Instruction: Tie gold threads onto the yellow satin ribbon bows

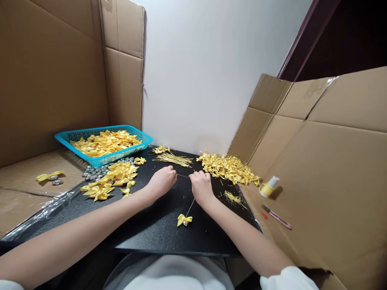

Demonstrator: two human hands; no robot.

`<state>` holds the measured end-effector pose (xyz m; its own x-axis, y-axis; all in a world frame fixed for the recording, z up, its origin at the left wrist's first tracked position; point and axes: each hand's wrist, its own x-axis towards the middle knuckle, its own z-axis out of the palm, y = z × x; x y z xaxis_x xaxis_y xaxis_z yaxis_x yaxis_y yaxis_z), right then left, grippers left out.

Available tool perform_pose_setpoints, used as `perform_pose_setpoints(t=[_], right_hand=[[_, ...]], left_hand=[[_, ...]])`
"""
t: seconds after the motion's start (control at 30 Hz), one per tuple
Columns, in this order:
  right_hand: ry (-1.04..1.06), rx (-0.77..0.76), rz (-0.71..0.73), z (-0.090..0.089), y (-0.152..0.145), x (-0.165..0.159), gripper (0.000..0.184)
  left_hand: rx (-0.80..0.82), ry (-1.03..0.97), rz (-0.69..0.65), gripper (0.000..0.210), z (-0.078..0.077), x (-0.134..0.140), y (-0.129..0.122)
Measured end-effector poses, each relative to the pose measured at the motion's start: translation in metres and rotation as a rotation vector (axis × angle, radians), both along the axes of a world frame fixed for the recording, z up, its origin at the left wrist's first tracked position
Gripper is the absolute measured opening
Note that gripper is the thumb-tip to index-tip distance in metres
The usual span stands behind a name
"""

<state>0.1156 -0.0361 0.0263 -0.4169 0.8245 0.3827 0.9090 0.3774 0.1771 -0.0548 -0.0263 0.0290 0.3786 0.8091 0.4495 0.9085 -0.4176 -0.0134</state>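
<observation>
My left hand (162,182) and my right hand (202,185) are both closed over the middle of the black table (157,229). A thin gold cord (183,175) stretches between them, its ends pinched in my fingers. From under my right hand a length of cord runs down to a yellow ribbon bow (184,220) with a shiny clear gem at its centre, near the table's front edge. Just beyond my hands lies a bundle of cut gold cords (175,159). My fingertips are partly hidden by the backs of my hands.
A blue basket (96,162) of yellow bows stands at the back left, with loose bows (121,172) and silver gems (96,173) before it. Finished corded bows (228,167) are heaped at right. Beside them are cord scraps (232,198), a thread spool (269,187) and pink thread snips (276,217).
</observation>
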Motion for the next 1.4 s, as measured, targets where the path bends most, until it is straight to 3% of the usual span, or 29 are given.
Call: perform_pose_setpoints(t=[0.17, 0.3, 0.4, 0.53, 0.63, 0.87, 1.13, 1.4], right_hand=[[0.172, -0.094, -0.094, -0.001, -0.014, 0.004, 0.021], [0.733, -0.164, 0.034, 0.001, -0.017, 0.009, 0.012], [1.17, -0.241, 0.106, -0.004, -0.014, 0.008, 0.009], [1.545, -0.402, 0.116, -0.022, -0.008, -0.001, 0.008], [1.715, -0.479, 0.134, -0.031, -0.01, -0.01, 0.013], [1.928, -0.465, 0.126, -0.029, -0.016, -0.009, 0.025], [2.248, -0.736, 0.127, -0.037, -0.012, -0.005, 0.026], [2.319, -0.71, 0.14, -0.044, -0.01, -0.007, 0.026]], left_hand=[[-0.036, -0.382, -0.112, 0.022, -0.007, 0.005, -0.007], [-0.337, -0.957, -0.167, 0.026, -0.013, 0.016, -0.012], [-0.475, -1.219, -0.152, 0.029, -0.019, 0.023, -0.011], [-0.425, -1.303, -0.16, 0.032, -0.027, 0.026, -0.008], [-0.446, -1.365, -0.17, 0.037, -0.03, 0.027, -0.01], [-0.459, -1.482, -0.182, 0.042, -0.029, 0.029, -0.016], [-0.368, -1.504, -0.275, 0.042, -0.024, 0.029, -0.022], [-0.388, -1.487, -0.306, 0.042, -0.026, 0.03, -0.023]])
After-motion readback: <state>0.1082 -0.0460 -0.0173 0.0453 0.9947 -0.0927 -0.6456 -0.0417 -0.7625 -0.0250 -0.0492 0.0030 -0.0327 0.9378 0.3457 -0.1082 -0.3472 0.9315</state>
